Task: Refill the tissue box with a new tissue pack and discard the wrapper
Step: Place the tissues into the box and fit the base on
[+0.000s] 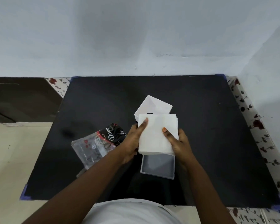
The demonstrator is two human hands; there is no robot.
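Both my hands hold a white stack of tissues (155, 133) over the middle of the black mat (208, 143). My left hand (132, 139) grips its left edge, thumb on top. My right hand (176, 141) grips its right edge, thumb on top. Just behind the stack lies the white tissue box (152, 105), tipped with its open side up; a dark slot shows at its near wall. Below the stack lies a clear plastic lid or base (158, 167), flat on the mat. The empty black and clear wrapper (97, 143) marked "Dove" lies crumpled to the left.
The black mat covers a table with a floral cloth (257, 130) showing at the right and back left. A pale wall (136, 38) rises right behind the mat. Beige floor (14, 159) and a dark panel (23, 97) lie to the left.
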